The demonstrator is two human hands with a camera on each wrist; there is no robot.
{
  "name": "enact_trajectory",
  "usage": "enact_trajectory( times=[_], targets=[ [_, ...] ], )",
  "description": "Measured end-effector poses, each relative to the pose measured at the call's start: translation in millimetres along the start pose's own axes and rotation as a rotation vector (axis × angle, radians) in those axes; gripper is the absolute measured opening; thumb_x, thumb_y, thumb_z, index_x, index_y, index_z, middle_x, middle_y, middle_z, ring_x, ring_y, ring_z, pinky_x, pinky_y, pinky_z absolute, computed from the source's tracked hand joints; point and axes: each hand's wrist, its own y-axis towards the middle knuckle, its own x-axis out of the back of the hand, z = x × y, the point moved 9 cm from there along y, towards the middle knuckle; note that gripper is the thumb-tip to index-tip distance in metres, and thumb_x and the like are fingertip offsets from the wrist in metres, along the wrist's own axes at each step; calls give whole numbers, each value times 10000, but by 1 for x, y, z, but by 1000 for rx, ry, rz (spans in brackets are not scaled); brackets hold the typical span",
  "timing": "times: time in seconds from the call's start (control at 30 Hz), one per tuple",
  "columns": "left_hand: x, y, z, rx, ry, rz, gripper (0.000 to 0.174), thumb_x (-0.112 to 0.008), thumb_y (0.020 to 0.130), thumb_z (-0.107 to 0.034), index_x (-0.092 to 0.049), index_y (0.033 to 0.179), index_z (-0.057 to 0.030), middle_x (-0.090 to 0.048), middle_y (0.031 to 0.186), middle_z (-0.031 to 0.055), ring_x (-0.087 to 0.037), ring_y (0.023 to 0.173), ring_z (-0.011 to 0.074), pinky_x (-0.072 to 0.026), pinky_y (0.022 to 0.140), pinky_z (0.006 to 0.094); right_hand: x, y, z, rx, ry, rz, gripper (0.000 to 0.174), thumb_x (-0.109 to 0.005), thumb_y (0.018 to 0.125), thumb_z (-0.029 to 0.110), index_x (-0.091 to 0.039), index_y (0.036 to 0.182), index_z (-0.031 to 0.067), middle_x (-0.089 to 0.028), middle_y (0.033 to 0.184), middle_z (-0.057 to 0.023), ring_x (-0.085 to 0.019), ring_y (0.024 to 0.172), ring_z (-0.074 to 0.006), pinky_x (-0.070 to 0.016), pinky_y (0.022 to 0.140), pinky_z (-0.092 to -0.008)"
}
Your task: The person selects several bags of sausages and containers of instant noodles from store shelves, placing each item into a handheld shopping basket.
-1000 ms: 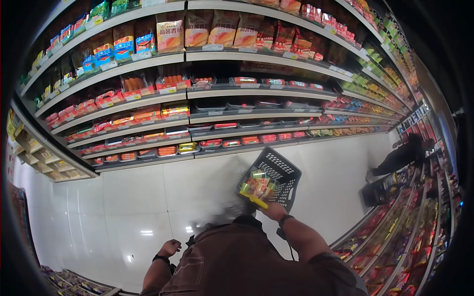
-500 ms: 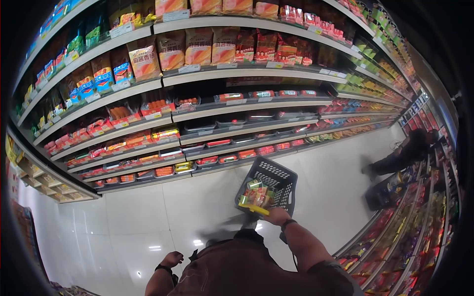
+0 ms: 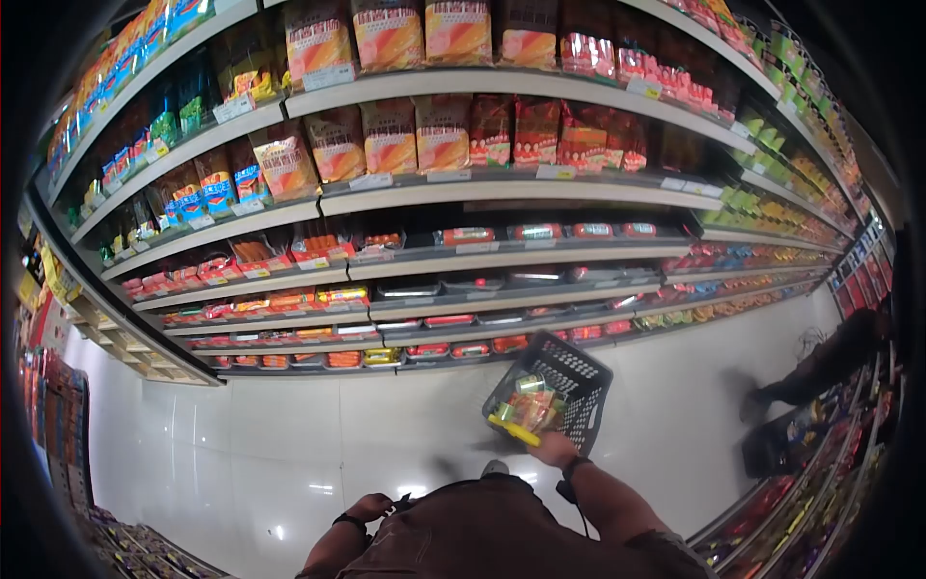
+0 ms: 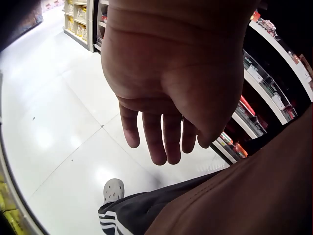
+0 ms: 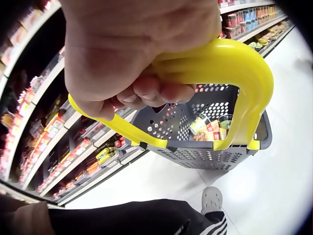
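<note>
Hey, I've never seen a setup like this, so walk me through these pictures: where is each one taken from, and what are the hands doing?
There's no machine here, just a person working bare-handed and wearing three cameras. The wide, rounded picture comes from the head, looking forward and down. The other two come from the wrists, one for each hand.

The right hand grips the yellow handle of a dark basket, which seems to hang above the pale floor. Several packages lie inside it. The left hand holds nothing; its fingers hang loosely. In front stand long shelves filled with packaged goods.
</note>
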Motion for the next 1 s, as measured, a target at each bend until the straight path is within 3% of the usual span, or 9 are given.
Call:
enact_trajectory(
  times=[0.23,0.43,0.5,0.73,0.83,0.87,0.9,0.97,1.0],
  targets=[
    [-10,58,-19,59,-96,-11,360,-537,903,-268,-607,1084,35,-673,961,133,-661,843,217,-535,750,322,-4,38,-32,53,-19,51,429,-550,807,411,-665,1013,52,-666,985,-209,-636,919,-369,-497,826,-446],
    [36,68,-107,-23,20,-176,325,-515,921,-258,-621,1065,14,-677,957,130,-660,831,211,-525,757,341,6,37,-25,113,61,0,417,-563,813,377,-650,1032,34,-666,955,-220,-646,875,-377,-511,801,-450],
    [63,67,-134,-81,33,-256,284,-516,918,-221,-625,1046,8,-677,927,116,-650,814,205,-523,758,347,4,41,-24,225,87,-45,415,-565,823,384,-656,1026,34,-667,932,-221,-643,879,-382,-511,801,-452],
    [193,84,-197,-204,164,-472,265,-504,876,-165,-641,1028,4,-690,886,119,-652,788,218,-518,737,348,8,32,-27,62,103,43,446,-577,789,407,-675,952,4,-661,924,-243,-637,885,-398,-500,823,-472],
    [248,86,-230,-235,244,-576,300,-493,851,-225,-665,993,-24,-691,898,150,-661,861,299,-505,796,386,14,30,-26,13,55,43,467,-577,788,436,-674,968,16,-659,936,-245,-634,898,-397,-500,822,-474],
    [269,84,-247,-262,429,-657,246,-515,861,-167,-658,981,-7,-682,880,141,-653,840,279,-507,778,361,18,26,-23,-8,45,41,454,-577,794,427,-659,1027,47,-657,972,-231,-628,920,-390,-495,825,-475],
    [291,81,-260,-262,437,-745,243,-513,861,-200,-667,936,-29,-674,885,166,-644,869,328,-502,789,379,20,25,-22,-30,36,41,451,-576,800,418,-644,1086,77,-655,1009,-217,-621,943,-382,-491,827,-476],
    [331,72,-288,-235,418,-853,254,-499,878,-218,-642,939,-17,-669,861,177,-649,870,321,-499,791,387,-3,33,-44,-110,21,67,448,-584,781,447,-680,1021,81,-669,947,-207,-631,913,-381,-496,814,-465],
    [350,72,-296,-280,243,-812,316,-504,890,-304,-635,984,-32,-657,934,226,-623,929,399,-490,811,445,7,27,-36,-132,23,53,447,-584,780,452,-687,1000,77,-670,936,-207,-633,906,-379,-497,810,-458]
  ],
)
